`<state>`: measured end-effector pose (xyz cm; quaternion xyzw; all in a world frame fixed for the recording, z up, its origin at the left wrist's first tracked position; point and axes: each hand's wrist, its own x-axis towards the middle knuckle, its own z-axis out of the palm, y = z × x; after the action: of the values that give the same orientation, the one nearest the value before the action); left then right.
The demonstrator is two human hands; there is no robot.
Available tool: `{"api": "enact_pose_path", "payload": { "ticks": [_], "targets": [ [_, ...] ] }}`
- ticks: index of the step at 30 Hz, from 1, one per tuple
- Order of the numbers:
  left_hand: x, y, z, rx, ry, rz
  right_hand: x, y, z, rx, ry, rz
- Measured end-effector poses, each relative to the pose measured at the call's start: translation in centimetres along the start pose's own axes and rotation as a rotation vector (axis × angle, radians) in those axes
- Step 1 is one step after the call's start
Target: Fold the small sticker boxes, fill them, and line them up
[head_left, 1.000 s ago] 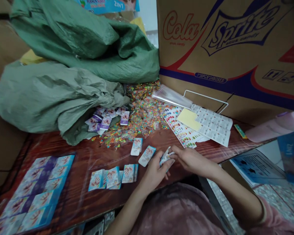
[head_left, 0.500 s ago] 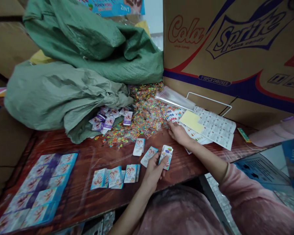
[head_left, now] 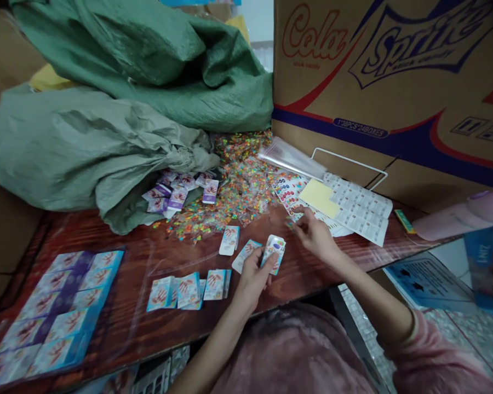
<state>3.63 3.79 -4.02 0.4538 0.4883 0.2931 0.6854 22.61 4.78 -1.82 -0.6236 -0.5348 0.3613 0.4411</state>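
My left hand [head_left: 252,273] is closed around a small white and blue box [head_left: 273,255], its thumb across the front. The box's upper end shows a coloured oval print. Beside those fingers another such box [head_left: 245,255] lies flat on the table, partly covered by the hand. My right hand [head_left: 317,236] hovers just right of the held box, fingers bent together near the tips. A tiny blurred bit of something shows at them, too small to name. Behind it spreads a heap of small clear packets of colourful candy [head_left: 246,183]. A further small box [head_left: 229,241] stands left of my hands.
Several small boxes [head_left: 189,290] stand near the table's front edge. Rows of blue and purple boxes [head_left: 61,306] lie at left. Green sacks [head_left: 86,142] and a large carton [head_left: 337,93] bound the back. Printed sheets [head_left: 361,208] and a pink bottle [head_left: 460,216] are at right.
My right hand has drawn back from the edge of the candy heap and printed sheets, toward me and slightly right. My left hand still holds the box. The whole view has shifted a little.
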Motion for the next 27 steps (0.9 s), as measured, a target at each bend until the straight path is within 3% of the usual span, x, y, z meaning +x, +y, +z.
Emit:
{"api": "enact_pose_path", "payload": {
  "ticks": [4, 7, 14, 17, 20, 23, 27],
  "targets": [
    [-0.2, 0.0, 0.0, 0.019, 0.003, -0.003, -0.3, 0.2, -0.2, 0.291, -0.149, 0.11],
    [-0.2, 0.1, 0.1, 0.019, 0.014, 0.016, -1.0, -0.1, 0.0, 0.4, -0.223, 0.098],
    [-0.3, 0.4, 0.1, 0.131, 0.001, 0.141, -2.4, -0.5, 0.9, -0.117, -0.16, -0.248],
    [-0.5, 0.6, 0.0, 0.189, -0.021, 0.208, -2.6, -0.8, 0.9, -0.219, -0.193, -0.381],
    [-0.5, 0.5, 0.1, 0.185, -0.033, 0.168, -2.5, -1.3, 0.5, -0.317, -0.278, -0.483],
    [-0.6, 0.3, 0.4, 0.087, -0.038, 0.071, -2.4, -1.7, 0.0, -0.387, -0.326, -0.525],
    [-0.7, 0.7, 0.6, -0.042, 0.023, 0.07, -2.7, -1.6, 0.1, -0.398, -0.226, -0.5]
  ]
}}
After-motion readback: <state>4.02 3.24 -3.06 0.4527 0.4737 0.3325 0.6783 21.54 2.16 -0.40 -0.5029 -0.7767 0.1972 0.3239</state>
